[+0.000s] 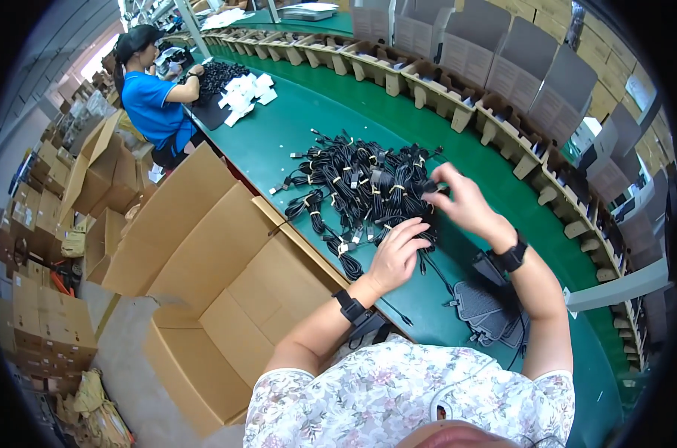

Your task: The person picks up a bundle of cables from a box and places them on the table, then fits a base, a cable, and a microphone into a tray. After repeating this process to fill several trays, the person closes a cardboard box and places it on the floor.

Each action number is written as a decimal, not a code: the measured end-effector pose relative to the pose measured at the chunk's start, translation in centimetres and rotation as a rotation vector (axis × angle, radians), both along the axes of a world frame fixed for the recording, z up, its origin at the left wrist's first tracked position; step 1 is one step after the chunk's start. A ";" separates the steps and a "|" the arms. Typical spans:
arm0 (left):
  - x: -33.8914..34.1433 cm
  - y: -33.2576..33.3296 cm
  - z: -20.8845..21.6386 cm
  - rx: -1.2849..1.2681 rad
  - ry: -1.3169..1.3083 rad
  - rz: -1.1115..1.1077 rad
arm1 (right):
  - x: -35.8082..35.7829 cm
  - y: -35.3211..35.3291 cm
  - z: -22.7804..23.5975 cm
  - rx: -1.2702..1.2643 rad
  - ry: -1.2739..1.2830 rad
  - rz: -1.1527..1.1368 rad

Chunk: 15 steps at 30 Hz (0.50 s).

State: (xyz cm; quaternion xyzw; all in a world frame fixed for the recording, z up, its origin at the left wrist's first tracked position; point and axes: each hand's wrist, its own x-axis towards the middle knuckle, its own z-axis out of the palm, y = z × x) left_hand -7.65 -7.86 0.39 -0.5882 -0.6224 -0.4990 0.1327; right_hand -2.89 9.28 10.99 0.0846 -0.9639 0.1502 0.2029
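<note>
Nearest: wearer's floral shirt (405, 388); black band (511, 254) on each wrist. Open cardboard box (193, 362) at left, against the table edge. Flat dark pouches (488, 310) on the green table (428, 317), near the right forearm.

Left hand (389, 257): open, fingers loosely extended over the near right edge of the cables. Right hand (461, 200): thumb and fingertips pinched on a black cable end (429, 186) at the pile's right side.

Cable pile (361, 179): black, tied in bundles, in front of both hands. Step, as I judge it: picking through bundles. Freeing one would call for a firm pinch and untangling from its neighbours.

Beyond: row of cardboard trays (511, 140); grey panels (469, 46) carrying print, too small to read. No brand legible. Farther left, blue-shirted co-worker (153, 104) by white packets (241, 97).
</note>
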 end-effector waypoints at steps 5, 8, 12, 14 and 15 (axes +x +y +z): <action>0.9 0.4 0.6 -0.048 -0.260 -0.129 | 2.7 -1.1 2.2 -1.035 -0.039 -0.032; 2.7 0.5 2.2 -0.336 -0.780 -0.466 | 5.0 -2.3 2.5 -1.273 0.013 -0.008; 2.9 1.0 4.5 -0.284 -1.532 -1.093 | 8.0 -3.6 3.2 -1.520 -0.060 0.078; 1.8 2.0 3.0 -0.050 -1.634 -1.049 | 9.4 -3.2 2.4 -1.500 -0.193 0.100; 1.5 2.3 2.2 0.069 -1.681 -1.021 | 9.7 -3.1 2.2 -1.490 -0.261 0.112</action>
